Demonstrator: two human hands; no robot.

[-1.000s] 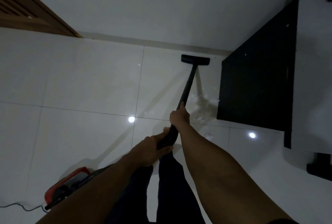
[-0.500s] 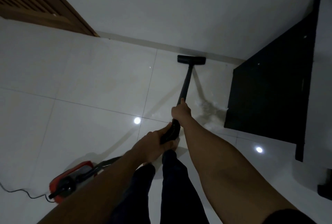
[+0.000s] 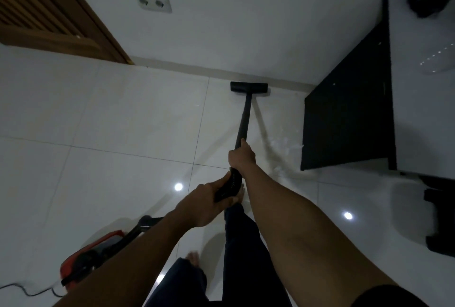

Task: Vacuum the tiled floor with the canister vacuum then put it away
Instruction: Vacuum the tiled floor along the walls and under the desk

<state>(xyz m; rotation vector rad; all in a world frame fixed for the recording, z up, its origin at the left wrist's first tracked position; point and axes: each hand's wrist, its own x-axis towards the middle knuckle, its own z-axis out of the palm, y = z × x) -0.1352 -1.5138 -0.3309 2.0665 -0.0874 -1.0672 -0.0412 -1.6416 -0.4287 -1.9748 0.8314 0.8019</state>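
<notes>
- The right grip [image 3: 241,156] is curled round the slim black plastic wand [image 3: 244,114] at the centre of the frame. The left grip [image 3: 204,204], just below it, is wrapped round the black ribbed hose cuff [image 3: 227,187]. With both so close together, a hard shove could twist the wand and tip its head off the floor.
- The flat black floor head [image 3: 249,86] sits on the glossy white tiled floor [image 3: 123,122], right at the pale skirting [image 3: 187,68] in the upper centre. Pushed any further, it would likely knock the wall.
- Scattered white crumbs [image 3: 285,146] lie right of the wand, close to the tall black cabinet panel [image 3: 344,122]. This stroke runs beside them, so they may be missed, and a careless sideways sweep could strike the panel.
- The red and black canister vacuum [image 3: 91,255] stands at the lower left, partly behind the left forearm. A longer reach could jerk it by the hose and roll it towards the bare foot [image 3: 193,258] nearby.
- The thin black power cord [image 3: 24,291] trails along the bottom left edge. Dragging the canister could strain it, or it could catch underfoot.
</notes>
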